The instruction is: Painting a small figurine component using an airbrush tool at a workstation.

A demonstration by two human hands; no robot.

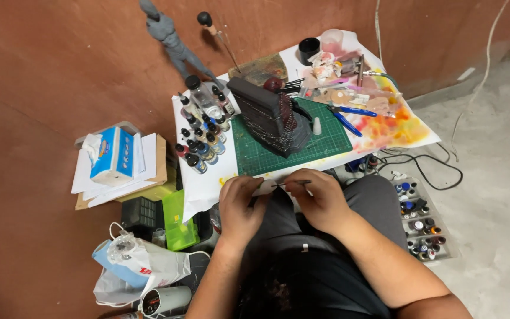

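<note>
My left hand (238, 204) and my right hand (319, 198) meet over my lap at the near edge of a small white table (208, 183). My right hand pinches a thin dark tool (293, 183) that points left. My left hand holds a small pale piece (264, 187) at the tool's tip. Just beyond them a dark figure model (273, 115) draped in fine chains stands on a green cutting mat (326, 142).
Several dropper paint bottles (203, 130) crowd the table's left side. Blue pliers (346, 117), brushes, a black cup (309, 48) and stained paper lie at the right. A grey mannequin (169, 35), a tissue box (112, 155), a green box (178, 220) and a floor tray of paint pots (420, 221) surround it.
</note>
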